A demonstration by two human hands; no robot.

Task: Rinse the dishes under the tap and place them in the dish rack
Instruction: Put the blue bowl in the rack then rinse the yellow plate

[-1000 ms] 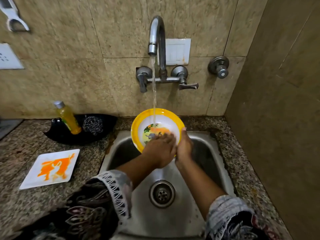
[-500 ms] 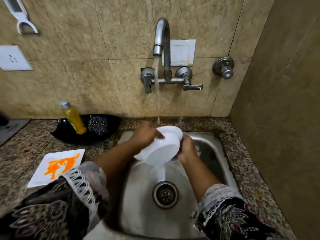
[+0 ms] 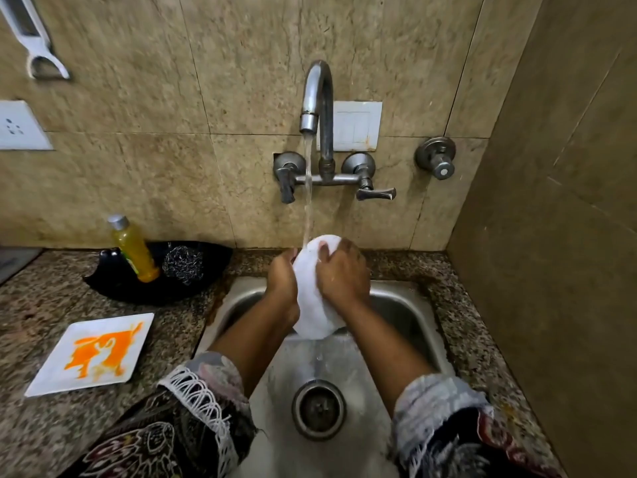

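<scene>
The bowl (image 3: 312,298) is turned with its white underside toward me, held over the steel sink (image 3: 406,305). Water runs from the tap (image 3: 319,98) onto the bowl's upper edge. My left hand (image 3: 282,281) grips its left rim. My right hand (image 3: 341,274) lies across its white back, fingers spread over the top. The bowl's yellow inside is hidden. A white square plate (image 3: 93,353) smeared with orange sauce lies on the granite counter (image 3: 41,305) to the left. No dish rack is in view.
A black dish (image 3: 113,284) at the back left holds a yellow soap bottle (image 3: 134,250) and a steel scrubber (image 3: 182,263). The drain (image 3: 319,408) sits at the sink's front. A tiled wall closes the right side. A peeler (image 3: 34,39) hangs on the back wall.
The bowl was flipped from yellow inside facing me to white underside facing me. My right hand moved from its right rim onto its back, and the bowl tilted more upright under the stream.
</scene>
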